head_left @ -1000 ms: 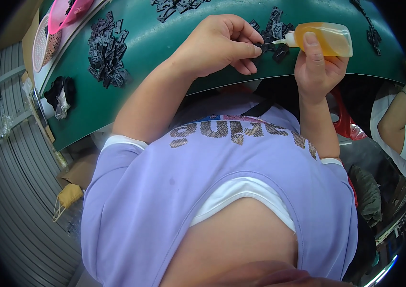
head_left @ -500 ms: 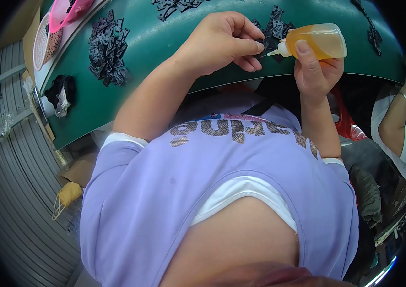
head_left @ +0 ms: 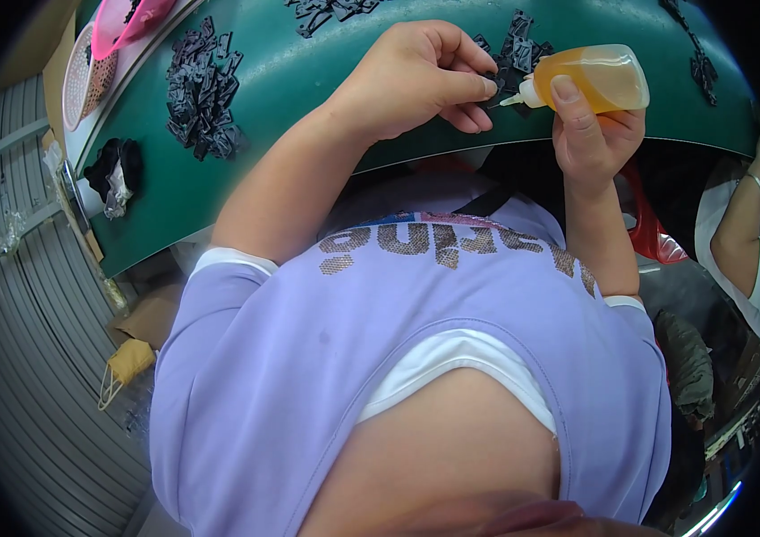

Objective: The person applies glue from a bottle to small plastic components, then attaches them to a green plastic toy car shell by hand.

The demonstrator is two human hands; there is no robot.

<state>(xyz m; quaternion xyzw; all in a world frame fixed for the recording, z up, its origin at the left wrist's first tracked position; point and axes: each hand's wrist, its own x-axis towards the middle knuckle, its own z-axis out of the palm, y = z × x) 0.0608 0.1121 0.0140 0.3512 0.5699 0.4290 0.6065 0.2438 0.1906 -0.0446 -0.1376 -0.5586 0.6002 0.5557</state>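
My left hand (head_left: 424, 79) is closed in a pinch over the green table, with a small black plastic piece (head_left: 492, 79) between thumb and fingertips. Most of that piece is hidden by the fingers. In my right hand (head_left: 594, 139) lies a clear squeeze bottle (head_left: 608, 73) of amber liquid, tilted on its side with the thumb along it. Its thin nozzle (head_left: 511, 99) points left and ends close to the piece; whether the two touch I cannot tell. Just beyond the hands is a small heap of black pieces (head_left: 519, 49).
A larger heap of black plastic pieces (head_left: 202, 94) lies to the left on the green table (head_left: 290, 89), another (head_left: 331, 11) at the far edge. Pink baskets (head_left: 89, 85) stand at the far left. Another person's arm (head_left: 742, 219) shows at the right, near black parts (head_left: 702, 76).
Hardly anything differs. Both hands have shifted very slightly, the nozzle staying close to the black piece.
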